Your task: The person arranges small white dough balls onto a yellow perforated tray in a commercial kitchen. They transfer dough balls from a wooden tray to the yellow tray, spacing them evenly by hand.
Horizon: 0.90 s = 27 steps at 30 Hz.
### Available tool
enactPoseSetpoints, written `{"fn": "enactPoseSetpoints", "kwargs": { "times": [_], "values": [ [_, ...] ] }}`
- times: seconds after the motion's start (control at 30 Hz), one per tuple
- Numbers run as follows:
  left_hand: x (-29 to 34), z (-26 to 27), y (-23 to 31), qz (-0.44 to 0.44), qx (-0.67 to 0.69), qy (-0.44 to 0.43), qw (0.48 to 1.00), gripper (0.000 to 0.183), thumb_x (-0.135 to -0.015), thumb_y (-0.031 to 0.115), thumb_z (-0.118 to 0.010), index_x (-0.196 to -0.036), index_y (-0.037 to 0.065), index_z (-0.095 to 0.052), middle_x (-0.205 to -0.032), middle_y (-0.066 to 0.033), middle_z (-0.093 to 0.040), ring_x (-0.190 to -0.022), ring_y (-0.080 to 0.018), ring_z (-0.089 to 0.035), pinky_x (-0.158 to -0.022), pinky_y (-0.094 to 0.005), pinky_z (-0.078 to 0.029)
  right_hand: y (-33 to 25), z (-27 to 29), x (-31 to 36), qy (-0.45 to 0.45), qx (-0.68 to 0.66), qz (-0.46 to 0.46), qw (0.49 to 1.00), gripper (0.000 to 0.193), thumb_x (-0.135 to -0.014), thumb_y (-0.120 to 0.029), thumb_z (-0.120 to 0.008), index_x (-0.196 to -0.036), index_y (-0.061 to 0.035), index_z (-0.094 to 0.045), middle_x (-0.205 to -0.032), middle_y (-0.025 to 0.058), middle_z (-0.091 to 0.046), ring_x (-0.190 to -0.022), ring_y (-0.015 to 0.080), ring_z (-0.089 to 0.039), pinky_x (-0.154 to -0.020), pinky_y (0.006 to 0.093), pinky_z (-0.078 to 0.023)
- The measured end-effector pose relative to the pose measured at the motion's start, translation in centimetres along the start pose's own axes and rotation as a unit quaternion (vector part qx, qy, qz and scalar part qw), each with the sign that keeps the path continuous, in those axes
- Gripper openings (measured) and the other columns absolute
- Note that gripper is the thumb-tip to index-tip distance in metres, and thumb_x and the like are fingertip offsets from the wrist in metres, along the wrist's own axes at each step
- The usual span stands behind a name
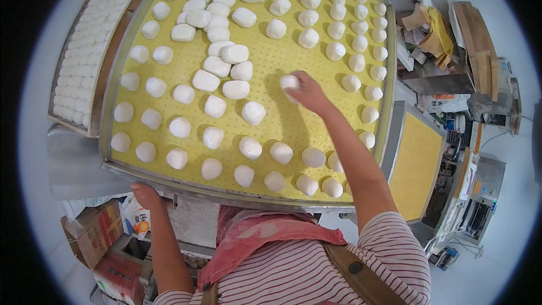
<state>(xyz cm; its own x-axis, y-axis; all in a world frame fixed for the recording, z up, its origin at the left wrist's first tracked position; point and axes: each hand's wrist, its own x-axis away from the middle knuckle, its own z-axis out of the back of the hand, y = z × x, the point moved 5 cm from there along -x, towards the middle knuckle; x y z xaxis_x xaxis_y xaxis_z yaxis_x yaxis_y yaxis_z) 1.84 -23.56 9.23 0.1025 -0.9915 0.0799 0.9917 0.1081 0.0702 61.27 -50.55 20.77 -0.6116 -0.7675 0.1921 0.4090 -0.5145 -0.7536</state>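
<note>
A big yellow tray (pixel 271 126) with a metal rim lies in front of me, carrying many smooth white dough buns. My right hand (pixel 306 94) reaches over its middle, fingers closed round one white dough bun (pixel 289 82), which looks slightly blurred. Left of that hand, longer dough pieces (pixel 217 66) lie in a loose, partly heaped band running to the far side. Rounder buns (pixel 250 148) stand apart in rows along the near, left and right sides. My left hand (pixel 147 196) is at the tray's near left edge, its fingers mostly hidden.
At the left, a wooden-framed tray (pixel 93 51) holds tightly packed white pieces. A second yellow board (pixel 415 164) with a grey frame lies to the right. Cardboard boxes (pixel 93 231) stand below left. Cardboard scraps (pixel 432 28) and a metal box (pixel 480 200) are at the right.
</note>
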Motion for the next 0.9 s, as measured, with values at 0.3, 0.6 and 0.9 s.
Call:
{"fn": "enactPoseSetpoints", "kwargs": {
  "times": [0.3,0.6,0.9],
  "values": [
    [-0.8,-1.0,-0.9,-0.033,-0.033,0.04,0.998,0.026,-0.102,0.021,-0.03,-0.101,0.002,-0.048,-0.106,-0.0244,-0.064,-0.096,-0.0403,-0.065,-0.075,-0.0468,-0.055,6.8,9.3,8.9,0.09,0.222,-0.152,0.959,0.052,-0.082,-0.037,-0.071,-0.121,-0.0052,-0.056,-0.101,0.0183,-0.068,-0.092,0.0344,-0.067,-0.077,0.0421,-0.054],
    [0.0,0.5,0.6,-0.025,-0.03,0.028,0.999,0.025,-0.101,0.019,-0.032,-0.102,0.001,-0.049,-0.108,-0.0253,-0.063,-0.095,-0.0407,-0.065,-0.077,-0.0466,-0.055,5.6,9.8,9.5,0.097,0.372,-0.129,0.914,0.051,-0.08,-0.03,-0.075,-0.124,-0.0122,-0.056,-0.111,0.0153,-0.062,-0.092,0.0354,-0.065,-0.077,0.046,-0.053],
    [0.5,0.2,0.1,0.011,0.092,0.022,0.995,0.049,-0.102,0.034,-0.024,-0.1,-0.003,-0.056,-0.106,-0.0274,-0.063,-0.1,-0.0465,-0.059,-0.083,-0.0525,-0.047,4.6,8.3,8.8,0.023,0.462,-0.144,0.875,0.059,-0.083,-0.037,-0.07,-0.131,-0.0101,-0.049,-0.114,0.0175,-0.058,-0.099,0.0364,-0.063,-0.081,0.0475,-0.053]
  ]
}}
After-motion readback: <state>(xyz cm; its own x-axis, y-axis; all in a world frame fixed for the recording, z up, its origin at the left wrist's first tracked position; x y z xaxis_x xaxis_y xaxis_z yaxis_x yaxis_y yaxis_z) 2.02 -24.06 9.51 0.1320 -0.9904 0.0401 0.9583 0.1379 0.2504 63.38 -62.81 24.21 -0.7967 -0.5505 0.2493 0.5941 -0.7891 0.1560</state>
